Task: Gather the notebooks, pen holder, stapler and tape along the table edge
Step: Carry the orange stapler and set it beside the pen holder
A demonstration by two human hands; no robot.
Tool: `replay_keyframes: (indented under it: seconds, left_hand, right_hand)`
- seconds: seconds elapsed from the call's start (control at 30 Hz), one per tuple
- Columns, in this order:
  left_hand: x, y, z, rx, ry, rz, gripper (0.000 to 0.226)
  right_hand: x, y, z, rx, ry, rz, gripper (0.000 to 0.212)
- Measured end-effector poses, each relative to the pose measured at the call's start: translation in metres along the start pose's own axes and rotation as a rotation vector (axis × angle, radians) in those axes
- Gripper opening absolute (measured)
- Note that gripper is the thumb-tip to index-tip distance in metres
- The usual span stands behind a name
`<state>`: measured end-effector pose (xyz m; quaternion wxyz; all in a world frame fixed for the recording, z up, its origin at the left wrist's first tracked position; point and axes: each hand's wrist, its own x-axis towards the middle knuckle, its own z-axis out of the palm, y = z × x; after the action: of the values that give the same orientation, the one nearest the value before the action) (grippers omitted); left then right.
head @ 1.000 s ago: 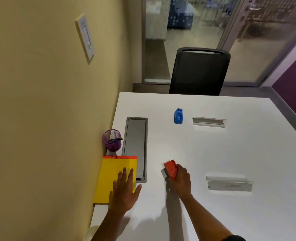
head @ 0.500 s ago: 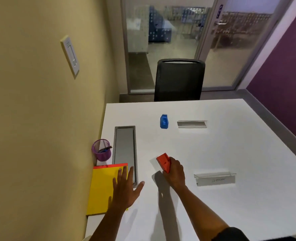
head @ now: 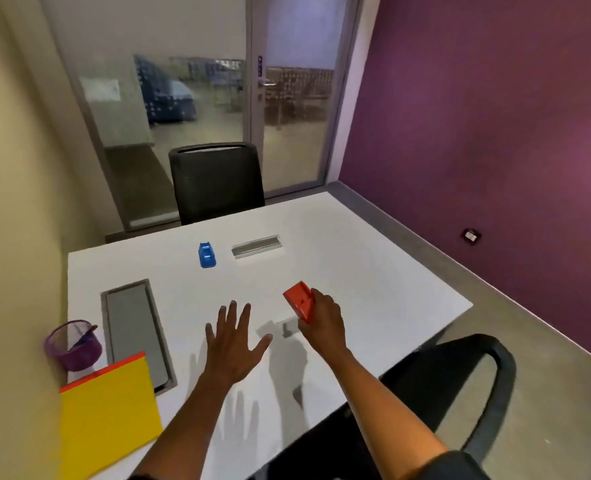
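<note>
My right hand (head: 322, 318) grips a red stapler-like block (head: 299, 300), lifted above the middle of the white table (head: 356, 271). Spread flat with straight fingers, my left hand (head: 233, 339) hovers over the table and holds nothing. A yellow notebook with a red spine (head: 108, 414) lies at the table's near left corner, against the yellow wall. Beside it stands a purple mesh pen holder (head: 74, 344) with a pen inside. A blue tape dispenser (head: 206, 255) sits farther back, apart from both hands.
A grey cable hatch (head: 136, 332) is set into the table next to the notebook. A clear name stand (head: 257, 245) sits by the blue dispenser, another is partly hidden under my right hand. Black chairs stand at the far side (head: 216, 181) and near right (head: 460, 386).
My left hand left the yellow notebook and moved right over the table. My right hand lifted the red block. The view swung right, toward the purple wall.
</note>
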<state>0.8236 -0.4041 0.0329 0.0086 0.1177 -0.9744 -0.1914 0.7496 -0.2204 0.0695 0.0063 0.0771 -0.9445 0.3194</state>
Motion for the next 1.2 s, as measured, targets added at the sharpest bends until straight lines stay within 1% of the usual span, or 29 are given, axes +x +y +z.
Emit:
replay_keyframes:
  seconds: [0.17,0.33,0.5,0.6,0.7,0.83,0.93,1.1,1.2]
  left_hand:
    - [-0.002,0.079,0.003,0.0,-0.006,0.175,0.085]
    - [-0.011,0.158,0.018,-0.009,-0.044,0.339,0.084]
    - [-0.011,0.251,0.046,0.052,-0.093,0.475,0.091]
    - [-0.009,0.313,0.065,0.088,-0.1,0.561,0.088]
    - [-0.006,0.375,0.088,0.044,-0.111,0.612,0.088]
    - [0.002,0.471,0.122,-0.024,-0.109,0.623,0.086]
    - [0.01,0.538,0.15,-0.015,-0.132,0.644,0.083]
    - [0.006,0.622,0.2,-0.005,-0.176,0.716,0.08]
    - [0.004,0.661,0.228,0.016,-0.212,0.751,0.08]
  right_hand:
    - [-0.013,0.049,-0.084,-0.038,0.161,0.08,0.055]
    - [-0.031,0.099,-0.155,-0.072,0.3,0.158,0.071]
    - [-0.045,0.16,-0.235,-0.089,0.43,0.208,0.062]
    - [-0.051,0.205,-0.279,-0.1,0.496,0.259,0.06]
    - [-0.058,0.261,-0.314,-0.112,0.521,0.296,0.062]
    - [-0.058,0.354,-0.359,-0.111,0.523,0.36,0.07]
    - [-0.056,0.416,-0.384,-0.083,0.52,0.418,0.075]
    - [-0.065,0.494,-0.413,-0.023,0.532,0.462,0.075]
    - [-0.07,0.537,-0.428,0.002,0.542,0.489,0.076]
